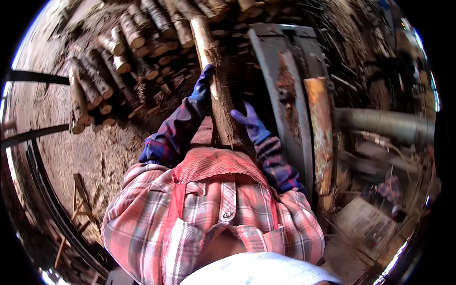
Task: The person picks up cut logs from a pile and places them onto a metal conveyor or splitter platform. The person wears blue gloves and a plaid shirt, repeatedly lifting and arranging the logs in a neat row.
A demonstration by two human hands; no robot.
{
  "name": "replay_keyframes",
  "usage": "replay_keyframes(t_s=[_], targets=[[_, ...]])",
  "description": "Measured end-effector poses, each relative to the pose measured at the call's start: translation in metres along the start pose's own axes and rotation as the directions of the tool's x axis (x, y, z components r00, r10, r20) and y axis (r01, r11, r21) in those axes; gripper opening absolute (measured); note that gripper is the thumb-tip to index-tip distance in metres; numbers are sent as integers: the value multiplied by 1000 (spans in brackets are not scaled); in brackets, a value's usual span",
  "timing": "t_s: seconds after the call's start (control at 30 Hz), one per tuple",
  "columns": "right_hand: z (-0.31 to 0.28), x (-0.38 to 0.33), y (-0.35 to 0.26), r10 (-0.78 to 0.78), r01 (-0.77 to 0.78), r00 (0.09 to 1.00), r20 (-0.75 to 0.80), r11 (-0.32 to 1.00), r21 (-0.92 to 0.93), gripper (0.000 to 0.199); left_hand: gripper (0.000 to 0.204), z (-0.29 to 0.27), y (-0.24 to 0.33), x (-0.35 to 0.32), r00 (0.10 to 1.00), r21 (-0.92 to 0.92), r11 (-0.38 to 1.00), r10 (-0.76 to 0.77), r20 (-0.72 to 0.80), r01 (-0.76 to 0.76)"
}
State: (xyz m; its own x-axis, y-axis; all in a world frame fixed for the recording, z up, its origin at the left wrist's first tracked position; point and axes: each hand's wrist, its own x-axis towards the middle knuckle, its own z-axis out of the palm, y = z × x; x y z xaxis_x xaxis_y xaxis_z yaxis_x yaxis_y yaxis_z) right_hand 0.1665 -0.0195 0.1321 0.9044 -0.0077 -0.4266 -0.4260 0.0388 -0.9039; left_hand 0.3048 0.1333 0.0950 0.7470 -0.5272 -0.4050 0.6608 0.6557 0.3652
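Head view: one hand, the left hand [202, 85], touches one log [221, 107], finger state I cannot tell; the right hand [252, 124], fingers spread, is beside it.

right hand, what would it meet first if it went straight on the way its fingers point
Most likely the partly bare log that the left hand touches: the right hand points forward and leftward at its side. Depth is unclear, so it might pass over or under.
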Motion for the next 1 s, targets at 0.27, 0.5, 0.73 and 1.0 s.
replay_keyframes(t_s=[0.27,0.5,0.73,1.0], targets=[[-99,22,-21,-356,360,932,-65,893,269,55,49,121,-11,64,531,223,577,445,721,-786],[-234,72,-158,-685,475,706,-180,646,-597,102,43,105,-2,-1,855,724,457,229,466,-517],[-285,86,-76,-347,-291,863,-366,252,-923,100,27,-71,13,-34,965,775,604,260,29,-186],[-244,80,-86,-652,-208,716,-249,141,-968,98,33,-243,7,-57,865,756,650,337,-371,72]])
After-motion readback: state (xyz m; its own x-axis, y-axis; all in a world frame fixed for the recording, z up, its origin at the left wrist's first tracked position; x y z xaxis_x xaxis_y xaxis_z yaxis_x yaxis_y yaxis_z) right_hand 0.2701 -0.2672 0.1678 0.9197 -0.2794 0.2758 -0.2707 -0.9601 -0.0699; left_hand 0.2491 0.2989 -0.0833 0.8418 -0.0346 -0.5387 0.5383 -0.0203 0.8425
